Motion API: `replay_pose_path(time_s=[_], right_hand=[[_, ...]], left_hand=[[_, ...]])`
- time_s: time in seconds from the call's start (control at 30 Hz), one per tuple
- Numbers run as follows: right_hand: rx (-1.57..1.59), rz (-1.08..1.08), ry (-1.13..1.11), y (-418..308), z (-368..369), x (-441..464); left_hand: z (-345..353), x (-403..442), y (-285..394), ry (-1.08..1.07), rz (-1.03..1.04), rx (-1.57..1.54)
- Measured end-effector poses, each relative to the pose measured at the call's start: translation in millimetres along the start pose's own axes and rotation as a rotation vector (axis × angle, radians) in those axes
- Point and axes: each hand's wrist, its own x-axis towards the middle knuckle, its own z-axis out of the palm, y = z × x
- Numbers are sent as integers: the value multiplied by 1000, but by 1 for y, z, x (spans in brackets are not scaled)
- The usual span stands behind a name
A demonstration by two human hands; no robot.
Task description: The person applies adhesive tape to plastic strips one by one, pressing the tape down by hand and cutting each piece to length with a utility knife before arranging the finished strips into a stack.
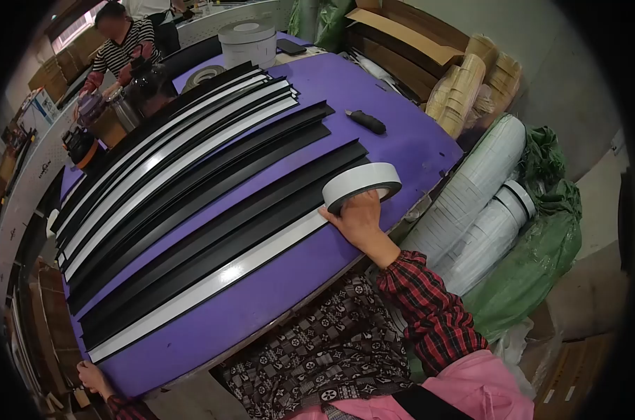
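My right hand (359, 220) is closed round a wide roll of white tape (363, 180), with its fingers inside the ring, over the right end of a black strip faced with white (226, 273). My left hand (93, 378) is at the near left corner of the purple table (408, 133), beyond the strip's left end; its fingers are curled, and what they hold, if anything, is too small to tell. Plain black profiles (226, 241) lie just behind the white-faced strip. Farther back are several more black and white strips (184, 171).
A black-handled cutter (366, 122) lies at the back right. Behind the strips stand a large white roll (247, 43), a phone (291, 47) and bottles (83, 148). Wrapped rolls (471, 189) lean beyond the right edge. A co-worker in stripes (125, 47) is at the far left.
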Motion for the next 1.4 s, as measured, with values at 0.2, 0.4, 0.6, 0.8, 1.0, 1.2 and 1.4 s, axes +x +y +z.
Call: replay_pose_path(time_s=[0.2,0.4,0.6,0.8,1.0,1.2,1.4], right_hand=[[33,39,-93,0,-9,1],[1456,436,102,-3,-26,12],[1605,819,413,76,-43,47],[281,428,215,155,-17,32],[-5,255,159,165,-3,25],[-231,164,177,161,3,24],[-441,145,-3,146,-31,54]], left_hand=[[-92,-201,225,2,1175,-643],[-97,-353,373,-124,1715,-901],[-86,-373,388,-138,1686,-597],[-85,-374,389,-150,1684,-490],[-85,-374,387,-157,1689,-465],[-86,-376,387,-165,1689,-416],[-84,-376,387,-134,1677,-480]])
